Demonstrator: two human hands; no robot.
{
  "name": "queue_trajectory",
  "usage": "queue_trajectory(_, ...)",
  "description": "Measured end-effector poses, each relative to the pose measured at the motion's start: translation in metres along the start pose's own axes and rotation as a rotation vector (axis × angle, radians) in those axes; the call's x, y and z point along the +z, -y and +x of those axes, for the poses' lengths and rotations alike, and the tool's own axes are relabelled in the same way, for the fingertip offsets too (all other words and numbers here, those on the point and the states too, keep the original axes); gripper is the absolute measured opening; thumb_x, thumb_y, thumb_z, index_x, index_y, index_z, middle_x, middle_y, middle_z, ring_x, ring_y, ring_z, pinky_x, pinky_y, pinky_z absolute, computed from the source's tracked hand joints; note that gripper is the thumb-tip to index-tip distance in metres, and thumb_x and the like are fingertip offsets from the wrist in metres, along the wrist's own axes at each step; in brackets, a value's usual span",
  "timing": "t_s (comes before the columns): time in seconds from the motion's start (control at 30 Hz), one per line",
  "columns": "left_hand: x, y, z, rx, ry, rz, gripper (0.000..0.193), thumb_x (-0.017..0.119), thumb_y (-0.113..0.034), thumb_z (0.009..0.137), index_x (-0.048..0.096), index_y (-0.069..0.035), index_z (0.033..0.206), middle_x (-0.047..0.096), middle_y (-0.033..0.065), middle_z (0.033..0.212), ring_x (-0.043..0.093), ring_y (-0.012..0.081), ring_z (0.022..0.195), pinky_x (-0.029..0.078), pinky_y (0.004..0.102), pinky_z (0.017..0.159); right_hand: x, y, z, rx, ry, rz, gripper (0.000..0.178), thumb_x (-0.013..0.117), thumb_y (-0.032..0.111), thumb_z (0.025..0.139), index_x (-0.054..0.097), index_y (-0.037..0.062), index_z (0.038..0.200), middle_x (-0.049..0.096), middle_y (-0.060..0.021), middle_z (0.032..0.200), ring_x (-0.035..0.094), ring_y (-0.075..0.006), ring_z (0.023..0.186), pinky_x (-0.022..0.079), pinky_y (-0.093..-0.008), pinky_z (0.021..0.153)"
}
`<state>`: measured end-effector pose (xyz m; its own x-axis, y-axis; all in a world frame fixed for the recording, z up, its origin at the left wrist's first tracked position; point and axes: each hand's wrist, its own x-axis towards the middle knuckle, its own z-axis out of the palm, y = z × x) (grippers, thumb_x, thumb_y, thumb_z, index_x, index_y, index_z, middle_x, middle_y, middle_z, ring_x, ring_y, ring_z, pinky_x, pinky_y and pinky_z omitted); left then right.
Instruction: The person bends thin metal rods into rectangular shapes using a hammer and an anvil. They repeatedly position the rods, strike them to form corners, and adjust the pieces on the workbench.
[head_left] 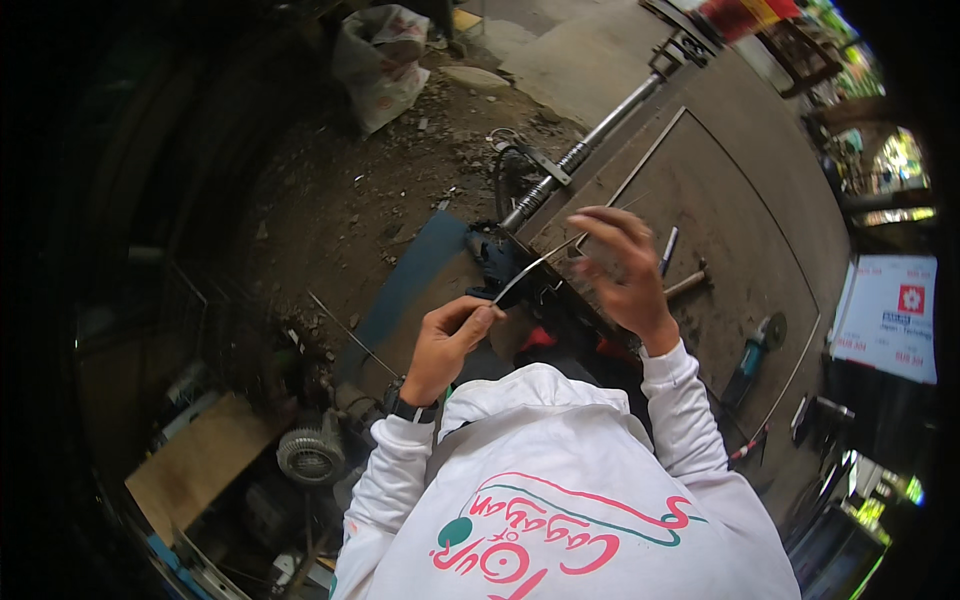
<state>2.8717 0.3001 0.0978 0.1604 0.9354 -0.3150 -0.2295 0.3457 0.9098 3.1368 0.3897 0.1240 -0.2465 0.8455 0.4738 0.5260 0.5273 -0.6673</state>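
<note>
My left hand (452,343), with a dark watch on its wrist, pinches one end of a thin, bent metal rod (528,270) between thumb and fingers. The rod slants up to the right in front of me. At its far end my right hand (625,275) hovers with curved fingers and thumb apart; the fingers are slightly blurred. A dark blue vise-like metal tool (492,252) lies beyond the rod, partly hidden by it. Right of my right hand, a hammer (686,286) and a white pen-like stick (669,250) lie on the worktable.
An angle grinder (752,362) lies on the worktable (725,220) at right, within a thin rod frame (643,165). A long metal shaft with a spring (590,150) runs along the table's left edge. Debris covers the ground at left, near a white sack (383,65) and a motor (310,456).
</note>
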Motion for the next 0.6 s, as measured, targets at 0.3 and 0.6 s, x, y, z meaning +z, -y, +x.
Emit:
queue_trajectory(0.3, -0.046, 0.010, -0.139, 0.386, -0.305, -0.183, 0.026, 0.063, -0.026, 0.104, 0.067, 0.000, 0.102, 0.057, 0.0019, 0.080, 0.042, 0.0068, 0.063, 0.031, 0.0246, 0.057, -0.037, -0.279, -0.217, 1.287, 0.001, -0.603, 0.096, 0.066, 0.078, 0.079, 0.070, -0.0143, 0.105, 0.066, -0.0380, 0.116, 0.064, -0.0501, 0.114, 0.050, -0.0522, 0.096)
queue_trajectory(0.6, -0.120, 0.001, -0.191, 0.608, -0.928, -0.324, 0.020, 0.060, -0.025, 0.106, 0.062, -0.006, 0.102, 0.046, -0.0030, 0.076, 0.038, 0.0066, 0.063, 0.031, 0.0244, 0.059, -0.011, -0.326, -0.230, 1.450, -0.703, 0.008, 0.051, 0.072, 0.029, 0.083, 0.065, -0.0135, 0.111, 0.070, -0.0199, 0.102, 0.065, -0.0294, 0.085, 0.054, -0.0448, 0.070)
